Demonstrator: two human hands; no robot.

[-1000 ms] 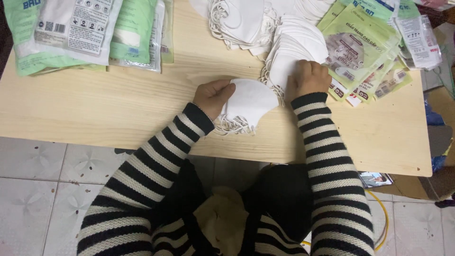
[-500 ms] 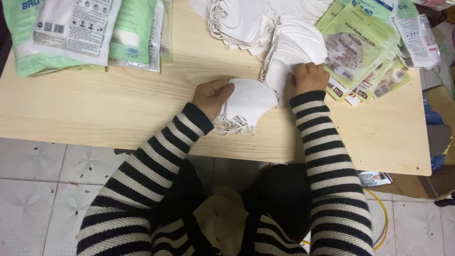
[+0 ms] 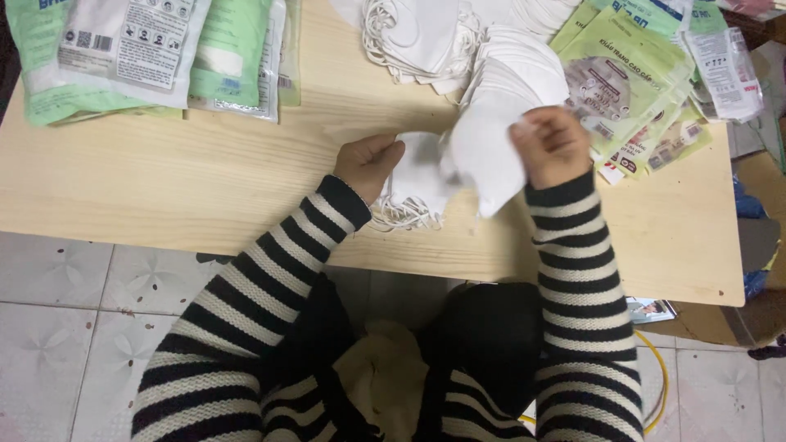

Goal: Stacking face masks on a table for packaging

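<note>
I see a pale wooden table (image 3: 205, 188), smooth and matt. The white masks (image 3: 483, 147) look like soft matt cloth with thin elastic loops. The green packets (image 3: 630, 90) are glossy plastic. My sleeves (image 3: 573, 270) are striped knit.

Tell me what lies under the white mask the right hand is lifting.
Under the lifted white mask, gripped by the right hand, lies a small stack of white masks held by the left hand, elastic loops spilling onto the wooden table. How many are stacked is hidden.
</note>
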